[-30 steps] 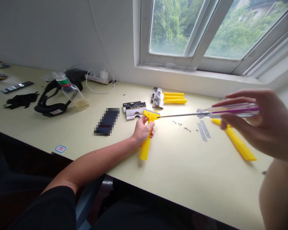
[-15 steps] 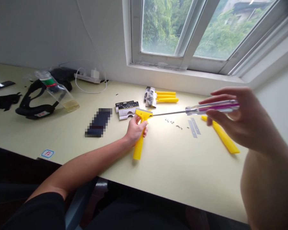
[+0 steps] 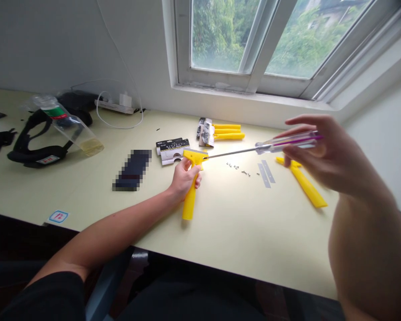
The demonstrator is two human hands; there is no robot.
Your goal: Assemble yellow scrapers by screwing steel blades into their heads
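scraper [image 3: 188,206] is clasped by left grip [image 3: 183,179]; at its three o'clock, driver [image 3: 265,146], pinched by right grip [image 3: 337,160], could be dislodged by tilting.

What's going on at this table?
A person's left hand grips a yellow scraper by its handle, near the head. The right hand holds a clear-handled screwdriver with its tip at the head's right end; whether a screw is turning can't be told. Beyond the hands' grip, small screws and two flat blades lie on the table, with a second yellow tool to their right.
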